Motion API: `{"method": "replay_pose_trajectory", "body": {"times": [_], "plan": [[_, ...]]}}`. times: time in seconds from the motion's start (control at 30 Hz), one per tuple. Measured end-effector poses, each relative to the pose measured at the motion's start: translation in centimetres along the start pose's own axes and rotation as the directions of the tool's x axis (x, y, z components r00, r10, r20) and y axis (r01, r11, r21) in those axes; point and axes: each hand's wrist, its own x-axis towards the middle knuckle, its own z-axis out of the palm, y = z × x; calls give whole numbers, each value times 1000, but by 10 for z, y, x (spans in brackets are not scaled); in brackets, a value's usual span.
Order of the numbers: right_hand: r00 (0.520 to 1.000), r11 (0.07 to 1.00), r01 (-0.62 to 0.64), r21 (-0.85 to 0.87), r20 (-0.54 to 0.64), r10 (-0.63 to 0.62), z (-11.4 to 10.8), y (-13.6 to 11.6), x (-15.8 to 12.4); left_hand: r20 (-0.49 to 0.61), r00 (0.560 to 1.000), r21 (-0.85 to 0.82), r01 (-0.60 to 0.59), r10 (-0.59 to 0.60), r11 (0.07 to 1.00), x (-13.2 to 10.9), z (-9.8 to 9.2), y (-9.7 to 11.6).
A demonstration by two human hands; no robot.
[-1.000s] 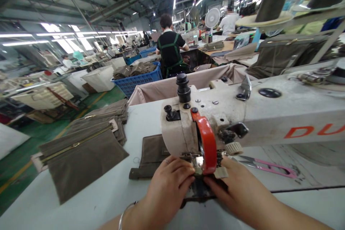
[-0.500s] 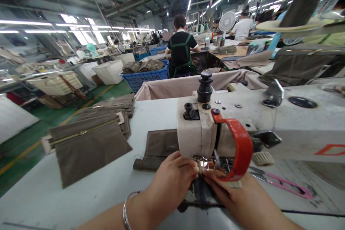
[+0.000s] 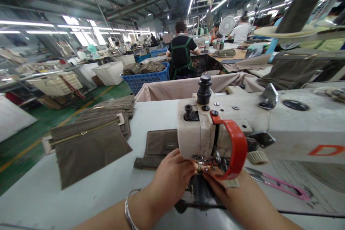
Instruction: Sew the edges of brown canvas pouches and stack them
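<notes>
A cream sewing machine (image 3: 242, 125) with a red guard (image 3: 235, 151) stands on the pale table (image 3: 81, 197). My left hand (image 3: 172, 181), with a bracelet on the wrist, is closed in a pinch right under the machine's head at the needle. My right hand (image 3: 231, 190) lies just right of it, fingertips pressed in at the same spot, partly hidden by the red guard. Both hands press on a dark piece (image 3: 198, 190) under the foot. A brown fabric piece (image 3: 159, 147) with a small label lies beyond my left hand, running under the machine.
A stack of brown zippered fabric panels (image 3: 91, 140) lies on the table's left. Pink thread snips (image 3: 280, 185) lie right of the machine. Behind it are a cloth-lined bin (image 3: 185, 86), a blue basket (image 3: 147, 77) of fabric and people at other stations.
The view swung left early on, then held. Both hands stay pinched at the needle, barely shifting.
</notes>
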Motion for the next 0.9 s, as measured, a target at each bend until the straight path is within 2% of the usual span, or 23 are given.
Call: {"method": "replay_pose_trajectory", "body": {"times": [0.17, 0.43, 0.9], "plan": [[1000, 1000, 20, -11, -17, -21, 0, 1, 0, -23, 999, 59, -35, 36, 998, 2, -1, 2], [999, 999, 24, -31, -34, -25, 2, 1, 2, -29, 1000, 49, 3, -1, 999, 6, -1, 5], [996, 994, -72, 85, -44, 76, 2, -2, 3, -25, 1000, 111, 14, -11, 994, 4, -2, 5]]}}
